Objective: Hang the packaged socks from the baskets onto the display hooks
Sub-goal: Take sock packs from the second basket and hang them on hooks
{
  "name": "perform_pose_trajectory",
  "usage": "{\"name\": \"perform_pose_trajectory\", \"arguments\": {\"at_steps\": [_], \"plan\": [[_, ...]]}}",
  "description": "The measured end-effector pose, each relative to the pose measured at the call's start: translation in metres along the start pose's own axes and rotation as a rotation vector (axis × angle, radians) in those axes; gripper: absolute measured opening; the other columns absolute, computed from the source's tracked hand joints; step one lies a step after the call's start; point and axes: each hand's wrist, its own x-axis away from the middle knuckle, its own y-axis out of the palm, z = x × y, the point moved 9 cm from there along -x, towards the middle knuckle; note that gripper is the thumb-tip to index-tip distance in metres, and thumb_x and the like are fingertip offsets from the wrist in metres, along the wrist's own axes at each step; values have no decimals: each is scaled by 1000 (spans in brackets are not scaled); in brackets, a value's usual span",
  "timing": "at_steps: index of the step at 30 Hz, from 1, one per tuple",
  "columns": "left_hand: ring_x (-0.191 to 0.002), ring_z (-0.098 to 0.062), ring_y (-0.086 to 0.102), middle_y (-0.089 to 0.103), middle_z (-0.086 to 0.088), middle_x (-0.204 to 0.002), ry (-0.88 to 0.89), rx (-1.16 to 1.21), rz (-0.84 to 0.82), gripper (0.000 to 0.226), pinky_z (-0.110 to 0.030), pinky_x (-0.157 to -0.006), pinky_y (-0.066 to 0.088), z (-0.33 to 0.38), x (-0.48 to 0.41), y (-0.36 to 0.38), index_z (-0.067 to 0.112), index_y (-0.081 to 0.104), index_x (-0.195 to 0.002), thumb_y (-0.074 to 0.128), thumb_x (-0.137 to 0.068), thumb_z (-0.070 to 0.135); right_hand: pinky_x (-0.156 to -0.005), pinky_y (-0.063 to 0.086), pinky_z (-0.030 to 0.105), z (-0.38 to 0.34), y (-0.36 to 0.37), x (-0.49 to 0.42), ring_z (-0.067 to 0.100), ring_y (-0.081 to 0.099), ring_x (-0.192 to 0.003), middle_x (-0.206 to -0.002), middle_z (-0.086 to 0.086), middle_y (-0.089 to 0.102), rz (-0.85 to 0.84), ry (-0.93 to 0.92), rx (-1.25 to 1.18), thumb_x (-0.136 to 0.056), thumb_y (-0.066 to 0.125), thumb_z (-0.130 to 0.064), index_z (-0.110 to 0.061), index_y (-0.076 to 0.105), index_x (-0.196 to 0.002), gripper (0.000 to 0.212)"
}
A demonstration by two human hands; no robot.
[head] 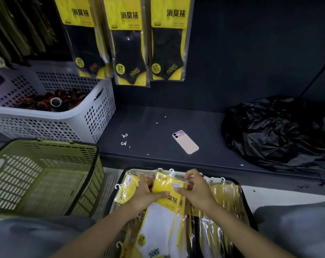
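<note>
1. Head view, lower centre: dark-rimmed basket [248, 207] on the floor, packed w/ yellow-header sock packs. Their white hanger tabs point toward the shelf, prob. stacked so each lifts out tab-first.
2. Left hand [146, 192]: fingers curled round the left edge of the top sock pack [167, 185], thumb pressed on its front. Firm grasp, not loose.
3. Right hand [197, 190]: thumb + fingertips pinch the pack's right end by a white label. Also gripping. The pack sits just above the pile, w/in the basket, well apart from the display.
4. The two-hand hold looks like separating or straightening one pack from a slippery stack (my read).
5. Above: black sock packs [130, 43] hang side by side on the back panel. The display hooks themselves are cut off at the frame top.
6. Misc: green basket [46, 175] at left w/ white basket [94, 112] behind it. Phone [185, 142], loose plastic hooks [124, 139] + black bag [277, 131] lie on the shelf [158, 118].
</note>
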Motion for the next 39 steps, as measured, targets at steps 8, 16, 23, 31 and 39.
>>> {"name": "perform_pose_trajectory", "arguments": {"at_steps": [8, 16, 23, 31, 39], "plan": [[-103, -19, 68, 71, -5, -112, -103, 171, -307, 66, -31, -87, 54, 79, 8, -6, 17, 63, -119, 84, -63, 45, -57, 53, 22, -71, -63, -17, 12, 70, -72, -83, 2, 74, 46, -59, -606, -76, 75, -3, -14, 51, -92, 31], [-100, -25, 69, 72, -5, -110, 322, 186, -123, 51, -34, -82, 56, 260, 18, -46, 17, 63, -114, 80, -70, 35, -59, 53, 14, -205, -126, -45, 3, 70, -76, -82, -6, 74, 245, -357, -714, -78, 72, -6, -7, 58, -96, 22], [-63, 2, 69, 72, 19, -69, 389, 210, 133, 36, -9, -47, 48, 327, 13, -89, 25, 64, -86, 80, -57, 40, -63, 52, 12, -273, -140, -69, 9, 71, -85, -92, -2, 76, 157, -446, -684, -84, 65, -17, -14, 70, -97, 15], [-36, 3, 50, 50, 15, -37, 514, 193, 318, 53, -5, -37, 32, 377, 12, -126, 15, 66, -81, 54, -67, 64, -62, 57, 21, -321, -157, -91, 13, 72, -86, -95, -2, 75, 169, -489, -705, -88, 62, -18, -18, 68, -102, 15], [-31, -5, 17, 19, 11, -37, 718, 154, 558, 55, -16, -35, 16, 410, 30, -203, 25, 24, -43, 60, -77, 51, -58, 53, 15, -352, -178, -122, 9, 72, -79, -87, -6, 76, 262, -529, -660, -94, 56, -14, -19, 65, -99, 12]]}}
